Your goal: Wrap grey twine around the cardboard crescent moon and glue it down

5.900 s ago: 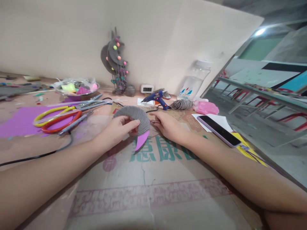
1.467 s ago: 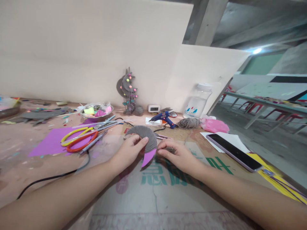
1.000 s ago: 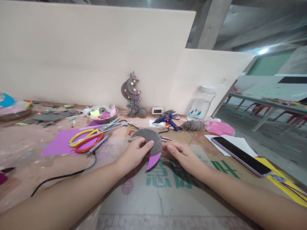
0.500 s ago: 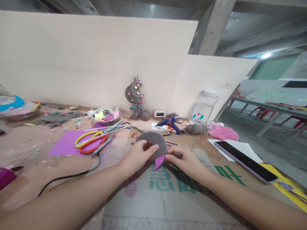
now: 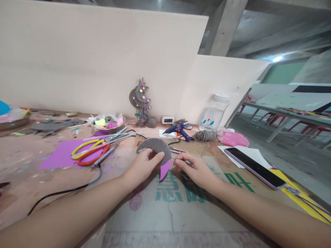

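My left hand (image 5: 144,164) pinches a crescent moon shape (image 5: 155,145) between thumb and fingers, above the cardboard mat. Grey yarn is wound over most of the crescent; its lower tip is bare purple. Just right of the crescent, my right hand (image 5: 192,167) is closed in a pinch on a thin strand of grey yarn (image 5: 172,158) that runs to the wrapped edge. Beyond the hands lie a blue glue gun (image 5: 179,130) on a white pad and a bundle of grey yarn (image 5: 205,136).
Scissors with yellow and red handles (image 5: 90,151) lie on purple sheet (image 5: 55,155) at left. A bowl (image 5: 108,125), a finished moon ornament (image 5: 141,100), a small clock (image 5: 168,120) and a plastic jar (image 5: 214,112) stand behind. A phone (image 5: 254,167) lies right. A black cable (image 5: 59,192) crosses the left.
My right hand has moved slightly away from the crescent, and a short length of yarn now shows between them. The whole view has shifted a little; my left hand keeps its hold.
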A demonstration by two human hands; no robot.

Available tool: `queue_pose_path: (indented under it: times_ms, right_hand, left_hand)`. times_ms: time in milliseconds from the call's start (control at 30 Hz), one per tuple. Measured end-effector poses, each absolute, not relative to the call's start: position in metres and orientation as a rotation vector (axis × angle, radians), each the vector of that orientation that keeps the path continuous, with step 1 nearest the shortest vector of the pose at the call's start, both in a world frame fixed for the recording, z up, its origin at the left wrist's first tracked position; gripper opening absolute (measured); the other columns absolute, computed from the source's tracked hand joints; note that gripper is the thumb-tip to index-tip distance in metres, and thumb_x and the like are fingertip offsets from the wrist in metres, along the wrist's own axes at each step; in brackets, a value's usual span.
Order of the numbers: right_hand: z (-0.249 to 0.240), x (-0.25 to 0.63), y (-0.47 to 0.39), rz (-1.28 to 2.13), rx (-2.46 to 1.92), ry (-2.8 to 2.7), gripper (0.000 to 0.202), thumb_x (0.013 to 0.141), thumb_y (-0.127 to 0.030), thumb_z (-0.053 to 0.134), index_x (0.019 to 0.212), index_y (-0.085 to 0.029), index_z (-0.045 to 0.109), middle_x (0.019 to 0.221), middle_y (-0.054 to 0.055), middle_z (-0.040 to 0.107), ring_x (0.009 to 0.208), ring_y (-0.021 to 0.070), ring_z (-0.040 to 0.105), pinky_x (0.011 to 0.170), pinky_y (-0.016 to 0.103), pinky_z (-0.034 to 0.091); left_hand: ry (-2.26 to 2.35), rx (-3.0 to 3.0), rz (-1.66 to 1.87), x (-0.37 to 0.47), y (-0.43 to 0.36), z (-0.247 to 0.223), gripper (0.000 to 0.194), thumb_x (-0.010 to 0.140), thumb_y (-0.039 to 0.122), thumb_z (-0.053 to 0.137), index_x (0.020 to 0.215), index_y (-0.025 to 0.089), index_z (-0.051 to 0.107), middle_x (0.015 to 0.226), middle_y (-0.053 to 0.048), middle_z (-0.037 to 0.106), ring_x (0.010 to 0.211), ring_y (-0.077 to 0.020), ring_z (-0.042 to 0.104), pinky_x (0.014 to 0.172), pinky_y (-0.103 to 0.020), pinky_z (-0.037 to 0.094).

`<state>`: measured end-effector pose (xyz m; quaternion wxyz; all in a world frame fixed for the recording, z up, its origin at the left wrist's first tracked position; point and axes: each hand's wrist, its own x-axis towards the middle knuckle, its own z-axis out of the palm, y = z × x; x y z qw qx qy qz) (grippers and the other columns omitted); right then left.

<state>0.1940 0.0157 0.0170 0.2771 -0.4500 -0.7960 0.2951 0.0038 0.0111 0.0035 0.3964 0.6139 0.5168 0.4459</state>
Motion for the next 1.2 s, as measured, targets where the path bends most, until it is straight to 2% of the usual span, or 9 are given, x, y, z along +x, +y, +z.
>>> queue_pose_path:
  times_ms: [200, 333, 433, 600, 733, 833, 967, 1133, 1200]
  right_hand:
    - [0.016, 0.194, 0.015, 0.764, -1.176, -2.192, 0.026, 0.087, -0.033, 0.043, 0.070, -0.018, 0.056, 0.068, 0.000, 0.059, 0.066, 0.0131, 0.054, 0.063, 0.024, 0.041]
    - [0.016, 0.194, 0.018, 0.741, -1.152, -2.227, 0.023, 0.087, -0.034, 0.044, 0.081, -0.018, 0.059, 0.081, 0.003, 0.063, 0.076, 0.0151, 0.056, 0.067, 0.025, 0.042]
    - [0.016, 0.195, 0.020, 0.707, -1.145, -2.226, 0.020, 0.086, -0.032, 0.045, 0.082, -0.018, 0.059, 0.084, 0.003, 0.063, 0.081, 0.0157, 0.056, 0.070, 0.025, 0.042]
    - [0.014, 0.195, 0.021, 0.689, -1.194, -2.220, 0.019, 0.086, -0.031, 0.046, 0.078, -0.018, 0.057, 0.072, 0.000, 0.060, 0.069, 0.0130, 0.055, 0.065, 0.024, 0.042]
    - [0.016, 0.197, 0.016, 0.802, -1.135, -2.241, 0.023, 0.090, -0.034, 0.040, 0.097, -0.019, 0.055, 0.061, -0.003, 0.057, 0.054, 0.0106, 0.054, 0.055, 0.022, 0.043]
    - [0.022, 0.201, 0.012, 0.553, -0.945, -2.410, 0.022, 0.090, -0.032, 0.042, 0.100, -0.020, 0.058, 0.078, 0.002, 0.064, 0.071, 0.0129, 0.060, 0.068, 0.025, 0.046]
    - [0.033, 0.208, 0.016, 0.094, -0.708, -2.531, 0.017, 0.088, -0.026, 0.048, 0.092, -0.021, 0.063, 0.098, 0.006, 0.063, 0.094, 0.0180, 0.056, 0.086, 0.033, 0.042]
    - [0.039, 0.222, 0.046, 0.074, -0.957, -2.268, 0.019, 0.089, -0.027, 0.044, 0.084, -0.019, 0.061, 0.090, 0.006, 0.063, 0.089, 0.0173, 0.057, 0.082, 0.032, 0.045]
    - [0.035, 0.231, 0.060, 0.084, -1.063, -2.184, 0.017, 0.088, -0.029, 0.046, 0.087, -0.018, 0.060, 0.093, 0.006, 0.063, 0.090, 0.0186, 0.058, 0.082, 0.034, 0.046]
  left_hand:
    - [1.314, 1.577, 1.150, 0.004, 0.012, 0.001, 0.032, 0.078, 0.044, 0.052, 0.062, 0.017, 0.050, 0.059, 0.001, 0.054, 0.057, -0.0130, 0.052, 0.056, -0.025, 0.039]
    - [1.313, 1.563, 1.150, 0.004, 0.011, 0.002, 0.033, 0.079, 0.045, 0.051, 0.062, 0.017, 0.049, 0.058, 0.002, 0.054, 0.056, -0.0126, 0.052, 0.055, -0.025, 0.039]
    - [1.316, 1.555, 1.158, 0.004, 0.011, 0.001, 0.033, 0.078, 0.045, 0.052, 0.061, 0.017, 0.049, 0.057, 0.002, 0.053, 0.056, -0.0124, 0.052, 0.054, -0.024, 0.038]
    - [1.322, 1.497, 1.202, 0.003, 0.013, -0.001, 0.036, 0.077, 0.048, 0.052, 0.060, 0.017, 0.047, 0.055, 0.003, 0.051, 0.054, -0.0119, 0.051, 0.052, -0.024, 0.037]
    - [1.317, 1.385, 1.285, 0.004, 0.013, 0.002, 0.035, 0.078, 0.045, 0.052, 0.057, 0.018, 0.045, 0.051, 0.004, 0.050, 0.051, -0.0118, 0.050, 0.052, -0.024, 0.038]
    - [1.306, 1.309, 1.301, 0.005, 0.012, 0.005, 0.036, 0.078, 0.044, 0.051, 0.055, 0.019, 0.045, 0.048, 0.003, 0.050, 0.048, -0.0122, 0.051, 0.050, -0.024, 0.038]
    - [1.329, 1.356, 1.301, 0.004, 0.012, 0.005, 0.036, 0.078, 0.044, 0.052, 0.053, 0.019, 0.046, 0.048, 0.002, 0.052, 0.049, -0.0133, 0.053, 0.052, -0.024, 0.039]
    - [1.356, 1.418, 1.290, 0.002, 0.017, -0.002, 0.035, 0.079, 0.045, 0.050, 0.056, 0.018, 0.047, 0.051, 0.001, 0.053, 0.052, -0.0138, 0.052, 0.053, -0.025, 0.038]
    - [1.368, 1.428, 1.292, 0.002, 0.018, -0.003, 0.035, 0.078, 0.045, 0.051, 0.056, 0.018, 0.047, 0.051, 0.002, 0.052, 0.053, -0.0133, 0.051, 0.053, -0.024, 0.037]
